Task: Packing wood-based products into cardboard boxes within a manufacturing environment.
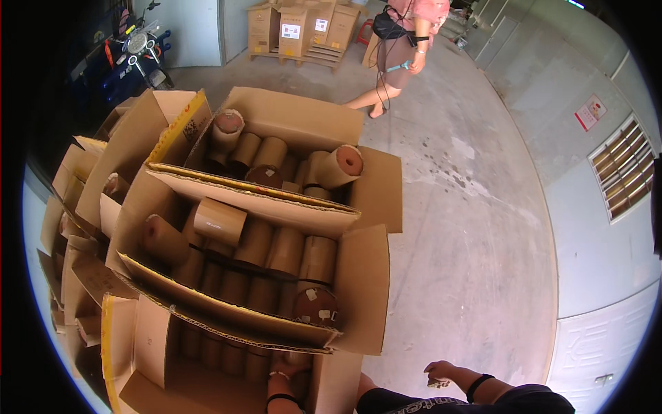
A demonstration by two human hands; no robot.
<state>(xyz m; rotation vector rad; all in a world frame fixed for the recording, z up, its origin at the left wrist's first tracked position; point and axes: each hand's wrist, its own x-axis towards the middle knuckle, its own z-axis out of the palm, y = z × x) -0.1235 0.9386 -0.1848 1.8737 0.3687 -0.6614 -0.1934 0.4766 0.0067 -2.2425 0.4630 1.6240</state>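
Observation:
My left hand reaches down into the nearest open carton, against the brown rolls at its right end. A light bracelet and a dark band are on that arm. Shade and the carton's edge hide its fingers. Out over the floor to the right of the cartons, my right hand is closed, with a small pale, patterned bit showing under the fingers that I cannot make out. In the middle carton lie several rolls, one shiny brown roll resting across the top.
A farther open carton holds more rolls, some upright. More cartons crowd the left. Beyond, a person stands holding a light blue tool. Stacked boxes sit on a pallet near a motorbike. A wall runs along the right.

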